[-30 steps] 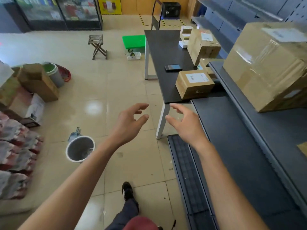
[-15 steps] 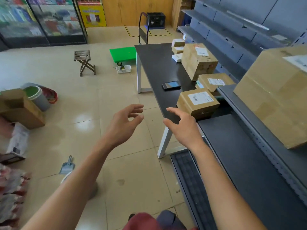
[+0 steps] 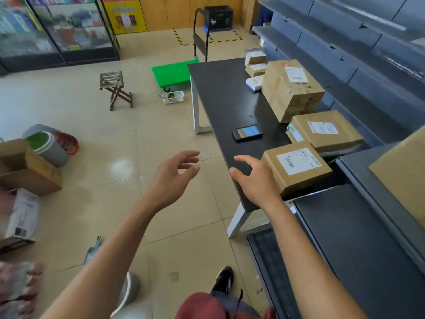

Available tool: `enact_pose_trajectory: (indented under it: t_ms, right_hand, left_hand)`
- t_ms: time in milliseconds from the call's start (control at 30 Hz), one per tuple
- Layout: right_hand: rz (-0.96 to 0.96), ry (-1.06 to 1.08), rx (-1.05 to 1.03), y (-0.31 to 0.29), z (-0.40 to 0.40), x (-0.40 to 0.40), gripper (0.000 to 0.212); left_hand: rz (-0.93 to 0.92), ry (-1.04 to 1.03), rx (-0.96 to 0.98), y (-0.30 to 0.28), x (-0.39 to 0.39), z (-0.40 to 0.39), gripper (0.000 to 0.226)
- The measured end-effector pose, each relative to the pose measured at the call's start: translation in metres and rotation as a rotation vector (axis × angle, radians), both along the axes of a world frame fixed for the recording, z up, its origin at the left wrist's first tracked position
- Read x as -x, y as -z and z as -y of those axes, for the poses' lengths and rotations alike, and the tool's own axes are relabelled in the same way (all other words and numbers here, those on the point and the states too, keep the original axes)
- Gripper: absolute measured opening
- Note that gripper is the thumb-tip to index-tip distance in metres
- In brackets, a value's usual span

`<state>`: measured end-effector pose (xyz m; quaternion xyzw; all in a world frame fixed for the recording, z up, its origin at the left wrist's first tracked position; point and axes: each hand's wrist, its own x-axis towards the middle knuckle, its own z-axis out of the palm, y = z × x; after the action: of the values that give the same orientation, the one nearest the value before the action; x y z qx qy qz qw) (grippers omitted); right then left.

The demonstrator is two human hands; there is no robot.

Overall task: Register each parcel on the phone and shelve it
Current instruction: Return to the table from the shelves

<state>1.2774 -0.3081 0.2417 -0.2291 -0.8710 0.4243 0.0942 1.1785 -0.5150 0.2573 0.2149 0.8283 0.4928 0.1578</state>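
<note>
A small cardboard parcel [image 3: 296, 168] with a white label lies at the near end of the black table [image 3: 225, 104]. My right hand [image 3: 255, 180] hovers just left of it with fingers spread, holding nothing. My left hand [image 3: 172, 178] hangs open over the floor, left of the table. The phone [image 3: 247, 132] lies face up with its screen lit, beyond the near parcel. A flat parcel [image 3: 326, 131], a tall parcel [image 3: 292, 89] and several small boxes [image 3: 255, 66] sit farther along the table. A large box [image 3: 404, 171] stands on the grey shelf [image 3: 358, 238] at right.
Empty grey shelving [image 3: 345, 42] runs behind the table. On the floor stand a folding stool [image 3: 115, 88], a green cart [image 3: 172, 72], a white basket [image 3: 173, 97], an open carton [image 3: 25, 166], buckets [image 3: 49, 146] and a metal bin [image 3: 126, 293].
I have stepped closer to the table. Both hands have moved forward; my right hand now reaches the near end of the table beside the small parcel.
</note>
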Motion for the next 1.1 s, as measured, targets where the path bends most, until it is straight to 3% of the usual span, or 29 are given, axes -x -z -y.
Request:
enact_pose_trajectory:
  t_ms: [233, 600, 833, 1100]
  right_hand:
    - [0.012, -0.055, -0.039, -0.001, -0.036, 0.088, 0.042]
    - [0.083, 0.047, 0.010, 0.015, -0.075, 0.211, 0.041]
    - [0.094, 0.242, 0.063, 0.024, -0.098, 0.273, 0.038]
    - [0.150, 0.462, 0.092, 0.056, -0.156, 0.291, 0.038]
  left_hand:
    - [0.004, -0.079, -0.030, 0.002, 0.077, -0.027, 0.032]
    - [0.044, 0.010, -0.055, 0.017, 0.228, -0.071, 0.030]
    - [0.032, 0.180, -0.030, 0.024, 0.325, -0.114, 0.031]
    - [0.035, 0.415, 0.006, 0.034, 0.380, -0.210, 0.026]
